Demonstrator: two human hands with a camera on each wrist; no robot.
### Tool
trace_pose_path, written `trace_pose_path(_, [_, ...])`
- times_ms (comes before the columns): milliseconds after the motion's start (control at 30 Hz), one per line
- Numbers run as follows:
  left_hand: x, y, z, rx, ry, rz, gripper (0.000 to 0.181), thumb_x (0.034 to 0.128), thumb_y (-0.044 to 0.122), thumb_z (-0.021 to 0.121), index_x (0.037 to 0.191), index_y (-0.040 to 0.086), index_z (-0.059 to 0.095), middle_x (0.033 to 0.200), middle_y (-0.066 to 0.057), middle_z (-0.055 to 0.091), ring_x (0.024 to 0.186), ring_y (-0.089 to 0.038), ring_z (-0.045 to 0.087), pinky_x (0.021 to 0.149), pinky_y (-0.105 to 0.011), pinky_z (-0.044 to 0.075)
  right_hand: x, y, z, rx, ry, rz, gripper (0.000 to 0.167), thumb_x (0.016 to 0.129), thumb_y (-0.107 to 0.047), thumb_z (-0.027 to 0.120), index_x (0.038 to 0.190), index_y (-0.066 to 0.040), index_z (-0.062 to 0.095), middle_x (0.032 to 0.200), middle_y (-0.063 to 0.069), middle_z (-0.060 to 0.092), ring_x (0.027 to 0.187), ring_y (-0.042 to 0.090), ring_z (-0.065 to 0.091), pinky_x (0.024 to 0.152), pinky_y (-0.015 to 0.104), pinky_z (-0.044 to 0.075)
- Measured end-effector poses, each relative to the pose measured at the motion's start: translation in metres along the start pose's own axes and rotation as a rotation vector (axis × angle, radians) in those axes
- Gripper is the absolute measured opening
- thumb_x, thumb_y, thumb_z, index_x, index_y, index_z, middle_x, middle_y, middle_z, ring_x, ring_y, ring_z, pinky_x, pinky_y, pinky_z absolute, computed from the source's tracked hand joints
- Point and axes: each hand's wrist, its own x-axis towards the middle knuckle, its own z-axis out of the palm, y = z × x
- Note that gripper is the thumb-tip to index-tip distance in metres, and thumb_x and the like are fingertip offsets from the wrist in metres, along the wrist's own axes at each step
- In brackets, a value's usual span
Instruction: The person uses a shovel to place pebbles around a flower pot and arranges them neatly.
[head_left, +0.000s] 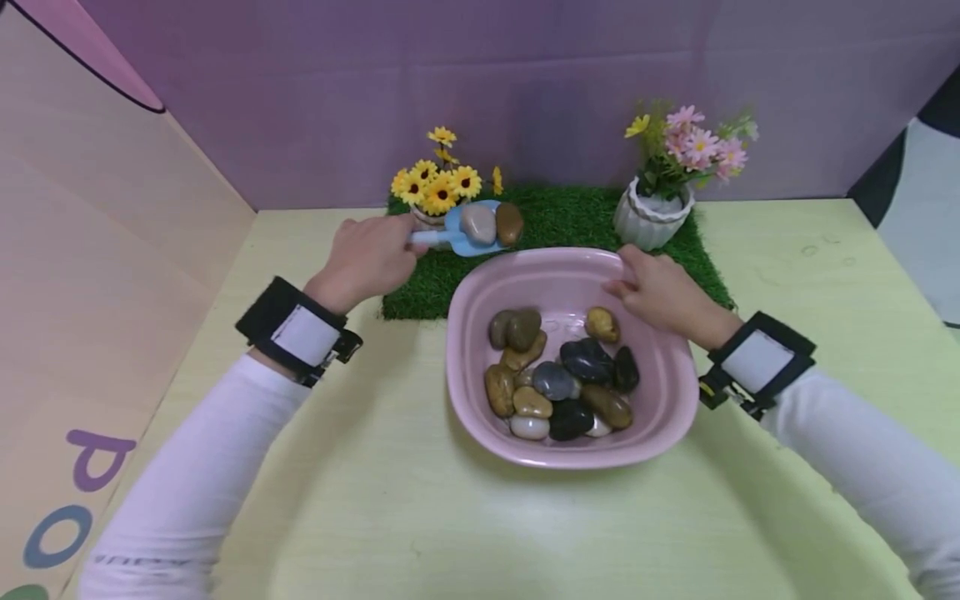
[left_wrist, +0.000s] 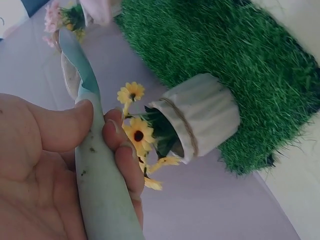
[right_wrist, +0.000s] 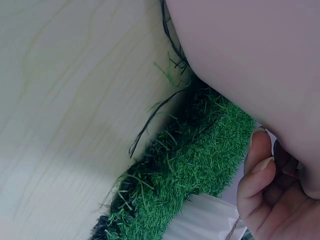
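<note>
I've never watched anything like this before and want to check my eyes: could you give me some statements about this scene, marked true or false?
1. The left hand grips a scoop bearing two stones. True.
2. The right hand holds the rim of a pink basin. True.
3. The basin is empty. False: it holds many other stones.
4. Pink flowers stand in a pale pot. True.
5. All the flowers are pink. False: yellow flowers show too.
</note>
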Motion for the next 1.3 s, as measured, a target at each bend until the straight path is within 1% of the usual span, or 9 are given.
trace_pose_path(200, [0.001,-0.007,0.000,0.028,0.008,-0.027,0.026,0.1033,0.025,0.044,0.096,0.006,0.060,0.072,-0.005,0.046,0.066,-0.023,0.043,0.071,-0.039,0.035,0.000,0.001,0.001,-0.002,0.014,0.003,0.022,0.100,-0.022,0.056,0.099,-0.002,0.047,0.065,0.006,0.049,0.053,0.017,0.053,0.048,0.031,0.044])
trace_pose_path(300, [0.000,-0.011,0.001,0.029,-0.003,-0.041,0.026,0.1034,0.026,0.045,0.096,0.007,0.060,0.071,-0.005,0.046,0.065,-0.023,0.042,0.071,-0.038,0.034,0.000,0.001,0.002,0.006,0.007,0.004,0.022,0.100,-0.022,0.056,0.099,-0.003,0.046,0.065,0.006,0.048,0.053,0.018,0.053,0.048,0.031,0.044])
trace_pose_path(433, [-0.001,-0.017,0.001,0.030,-0.021,-0.053,0.026,0.1035,0.025,0.044,0.092,0.008,0.059,0.069,-0.004,0.044,0.064,-0.022,0.041,0.072,-0.037,0.033,0.001,0.001,0.002,0.006,0.002,-0.003,0.022,0.100,-0.023,0.055,0.099,-0.003,0.046,0.065,0.006,0.047,0.053,0.018,0.053,0.048,0.031,0.044])
trace_pose_path(600, [-0.003,-0.024,0.000,0.032,-0.035,-0.057,0.027,0.1030,0.024,0.044,0.087,0.008,0.058,0.068,-0.004,0.042,0.062,-0.022,0.038,0.070,-0.037,0.031,0.001,0.001,0.002,-0.005,0.012,0.017,0.020,0.099,-0.020,0.056,0.097,-0.004,0.046,0.066,0.008,0.048,0.053,0.019,0.053,0.048,0.032,0.044])
trace_pose_path(833, [-0.002,-0.037,0.006,0.034,-0.079,-0.067,0.027,0.1028,0.023,0.045,0.094,0.004,0.061,0.070,-0.005,0.047,0.064,-0.022,0.042,0.078,-0.044,0.037,0.000,0.000,0.001,-0.006,0.003,0.014,0.021,0.100,-0.022,0.056,0.098,-0.003,0.046,0.066,0.008,0.048,0.054,0.019,0.054,0.048,0.032,0.045])
trace_pose_path(1167, [0.000,-0.053,0.012,0.033,-0.100,-0.097,0.028,0.1027,0.026,0.045,0.097,0.003,0.061,0.074,-0.007,0.051,0.069,-0.025,0.047,0.083,-0.051,0.040,0.001,0.002,0.002,-0.015,0.010,0.032,0.020,0.099,-0.020,0.056,0.098,-0.003,0.046,0.067,0.009,0.050,0.054,0.020,0.054,0.049,0.032,0.045])
trace_pose_path(1300, [0.001,-0.059,0.014,0.041,-0.104,-0.119,0.029,0.1025,0.026,0.045,0.095,0.003,0.061,0.073,-0.007,0.051,0.069,-0.026,0.046,0.085,-0.053,0.040,0.001,0.002,0.002,-0.016,0.010,0.030,0.020,0.099,-0.021,0.056,0.099,-0.003,0.046,0.067,0.009,0.050,0.054,0.020,0.055,0.049,0.032,0.045])
